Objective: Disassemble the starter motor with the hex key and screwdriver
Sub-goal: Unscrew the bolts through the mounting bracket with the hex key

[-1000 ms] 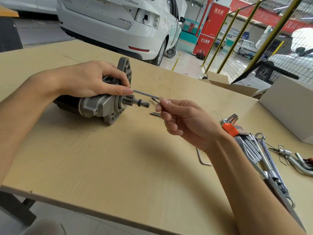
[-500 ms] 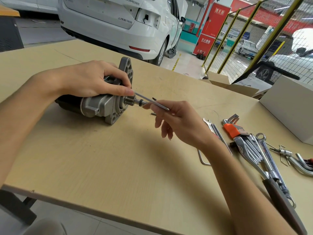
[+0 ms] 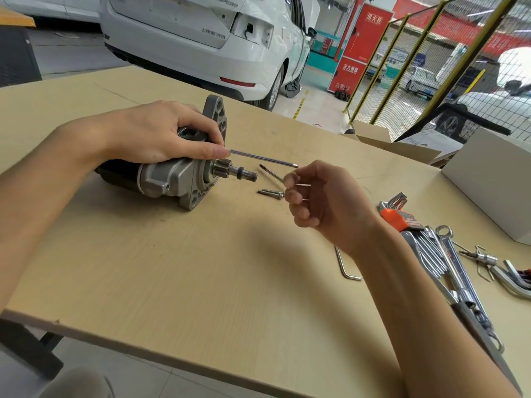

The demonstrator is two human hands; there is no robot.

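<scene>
The starter motor [image 3: 172,179] lies on its side on the wooden table [image 3: 201,282], its pinion shaft pointing right. My left hand [image 3: 155,133] grips the motor from above, thumb against the flange. A long thin metal rod [image 3: 263,159] sticks out of the flange by that thumb and slants to the right. My right hand [image 3: 319,202] hovers just below the rod's free end with its fingers curled and no longer touches the rod. Its fingertips sit at the head of a short bolt [image 3: 271,173]; whether they pinch it is unclear. A second bolt [image 3: 270,193] lies beside it.
A loose hex key [image 3: 346,268] lies near my right forearm. An orange-holdered hex key set [image 3: 399,216], spanners [image 3: 457,268] and more tools [image 3: 488,258] fill the right side. A white box [image 3: 494,179] stands at the right edge; a white car [image 3: 201,38] is parked behind.
My right hand has let go of the long rod and dropped down and right, towards the bolts. The left hand and motor have stayed put.
</scene>
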